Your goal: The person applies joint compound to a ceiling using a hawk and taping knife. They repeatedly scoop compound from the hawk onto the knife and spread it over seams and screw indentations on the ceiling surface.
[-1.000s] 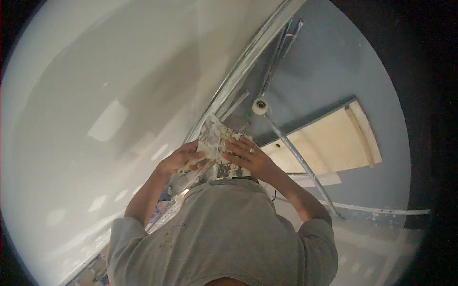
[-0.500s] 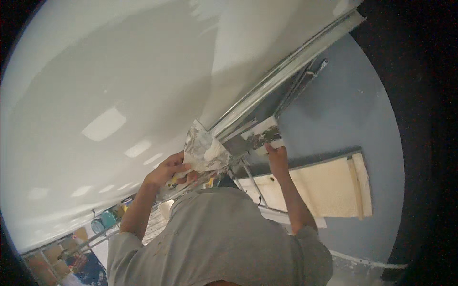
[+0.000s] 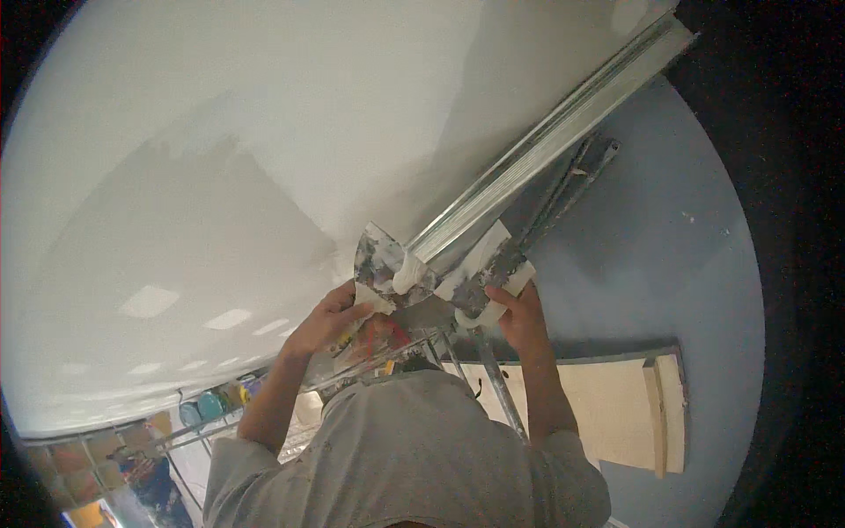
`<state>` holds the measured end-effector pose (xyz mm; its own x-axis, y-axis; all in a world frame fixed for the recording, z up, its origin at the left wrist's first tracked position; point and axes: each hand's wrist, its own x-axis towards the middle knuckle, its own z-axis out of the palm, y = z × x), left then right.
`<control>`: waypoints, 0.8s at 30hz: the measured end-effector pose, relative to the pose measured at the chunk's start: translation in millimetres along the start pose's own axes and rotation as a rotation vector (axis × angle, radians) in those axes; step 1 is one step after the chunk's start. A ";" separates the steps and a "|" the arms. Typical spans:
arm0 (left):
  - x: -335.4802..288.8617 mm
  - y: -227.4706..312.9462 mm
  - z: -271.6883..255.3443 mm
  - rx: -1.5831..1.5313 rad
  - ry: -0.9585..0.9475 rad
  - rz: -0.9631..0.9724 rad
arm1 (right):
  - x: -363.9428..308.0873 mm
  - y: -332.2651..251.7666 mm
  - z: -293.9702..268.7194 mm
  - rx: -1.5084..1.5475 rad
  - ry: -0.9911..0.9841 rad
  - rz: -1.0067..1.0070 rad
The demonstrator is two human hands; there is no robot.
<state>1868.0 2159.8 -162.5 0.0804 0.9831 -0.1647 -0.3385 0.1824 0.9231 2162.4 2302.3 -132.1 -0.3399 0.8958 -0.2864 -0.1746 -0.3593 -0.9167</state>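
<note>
My left hand [image 3: 327, 322] is closed on a wide putty knife [image 3: 373, 261]. Its blade is smeared with white filler, and a thick lump of filler [image 3: 410, 275] sits toward its right side. Closed too, my right hand [image 3: 523, 313] grips a second putty knife [image 3: 476, 267], whose broad blade is tilted and has white and dark smears. The two blades come close together in front of my chest, edge by edge; whether they touch, I cannot tell. Both handles are mostly hidden.
A large smooth white wall [image 3: 238, 211] rises at the left, partly damp-looking or shaded. Long metal profiles [image 3: 554, 132] slant to the upper right. On the grey floor [image 3: 651, 211] lie a pale board [image 3: 598, 396] and dark rods [image 3: 572, 189]. Metal rails [image 3: 497, 378] stand beside me.
The right putty knife has turned and moved nearer the left one. The left knife has tilted, its filler lump now toward the right side. The whole view has shifted somewhat.
</note>
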 end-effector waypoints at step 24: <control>20.8 -28.6 34.2 0.073 0.163 0.020 | 60.2 48.7 -57.6 -0.160 -0.236 -0.268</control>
<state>1911.4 2174.4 -180.4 -0.0806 0.9776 -0.1944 -0.2688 0.1665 0.9487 2186.7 2353.8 -210.0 -0.5083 0.8608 0.0242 -0.1465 -0.0587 -0.9875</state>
